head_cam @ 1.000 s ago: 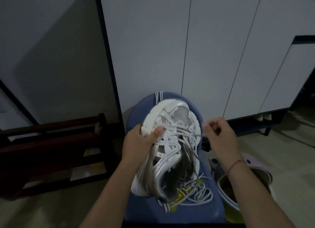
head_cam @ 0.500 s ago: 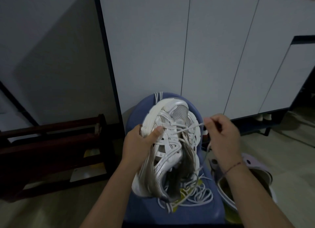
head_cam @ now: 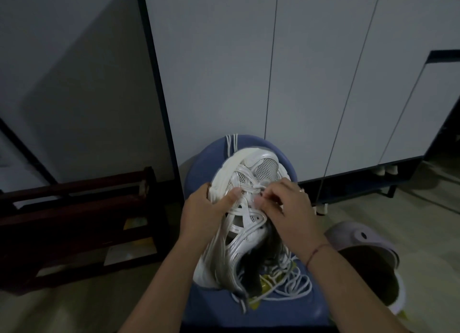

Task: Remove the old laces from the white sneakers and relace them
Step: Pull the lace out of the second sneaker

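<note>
Dim white cabinet doors (head_cam: 219, 83) are standing behind. Above a blue stool (head_cam: 286, 305), the white sneaker (head_cam: 263, 165) is being gripped at its side by the left hand (head_cam: 206, 208), while a lace (head_cam: 258, 186) is being pinched near the toe eyelets by the right hand (head_cam: 286, 208). It should be eased out crossing by crossing, the shoe kept steady. Earlier drawn out rightward, that hand is now back on the upper.

I see one white sneaker (head_cam: 249, 223), silver overlays and mesh toe, tilted toe-away over a blue stool (head_cam: 204, 165), a lace (head_cam: 257, 187) crossed near its toe; loose white laces (head_cam: 292, 286) lie coiled by its heel
</note>
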A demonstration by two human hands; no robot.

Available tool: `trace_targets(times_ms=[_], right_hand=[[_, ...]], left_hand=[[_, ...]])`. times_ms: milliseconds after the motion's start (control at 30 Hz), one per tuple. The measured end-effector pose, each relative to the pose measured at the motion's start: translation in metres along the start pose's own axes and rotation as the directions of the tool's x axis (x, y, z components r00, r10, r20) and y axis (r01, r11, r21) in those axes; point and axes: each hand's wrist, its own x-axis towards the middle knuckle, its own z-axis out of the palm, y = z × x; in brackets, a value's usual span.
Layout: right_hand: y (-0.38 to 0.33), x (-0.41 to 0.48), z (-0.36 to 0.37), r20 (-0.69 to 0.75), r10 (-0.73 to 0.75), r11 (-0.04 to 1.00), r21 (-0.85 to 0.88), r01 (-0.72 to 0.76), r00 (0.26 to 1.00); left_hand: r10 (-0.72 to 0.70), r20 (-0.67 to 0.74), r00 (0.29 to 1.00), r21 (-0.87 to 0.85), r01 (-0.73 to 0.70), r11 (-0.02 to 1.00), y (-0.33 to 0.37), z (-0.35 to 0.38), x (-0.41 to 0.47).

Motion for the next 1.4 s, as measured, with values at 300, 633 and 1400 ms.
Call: trace_targets(times_ms=[300,633,1400], right_hand=[[0.020,0.012,-0.039,-0.402,0.416,0.868,0.442,-0.225,0.816],[-0.001,0.002,-0.004,-0.014,0.007,0.999,-0.044,-0.008,1.000],[-0.001,0.003,-0.005,-0.077,0.124,0.992,0.043,-0.121,0.989]], left_hand=[[-0.017,-0.015,1.000,-0.089,0.016,0.996,0.002,-0.004,0.002],[0.007,-0.012,1.000,-0.039,-0.007,0.999,0.000,0.001,0.000],[0.051,0.009,0.999,0.047,-0.052,0.998,0.005,0.002,-0.004]])
